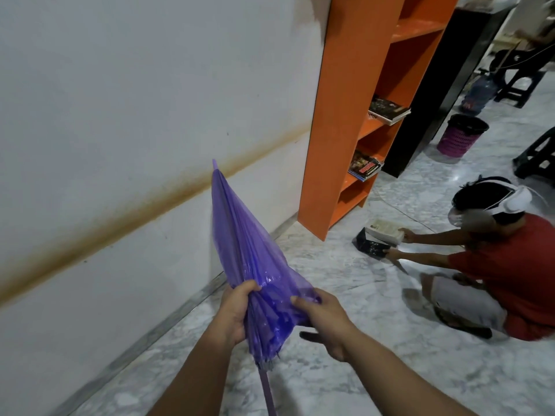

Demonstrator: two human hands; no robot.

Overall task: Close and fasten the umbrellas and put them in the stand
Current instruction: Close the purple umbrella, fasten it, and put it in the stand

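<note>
A folded purple umbrella [240, 241] points its tip up and away toward the white wall, its shaft running down out of the bottom of the view. My left hand [237, 310] grips the gathered canopy from the left. My right hand [322, 316] pinches the loose canopy folds on the right side. The fabric is bunched but loose at the rim. No stand is visible.
An orange bookshelf [336, 145] with books stands against the wall ahead. A person in a red shirt [510, 265] crouches on the marble floor at right, handling books. A pink basket [461, 135] and dark stools sit farther back.
</note>
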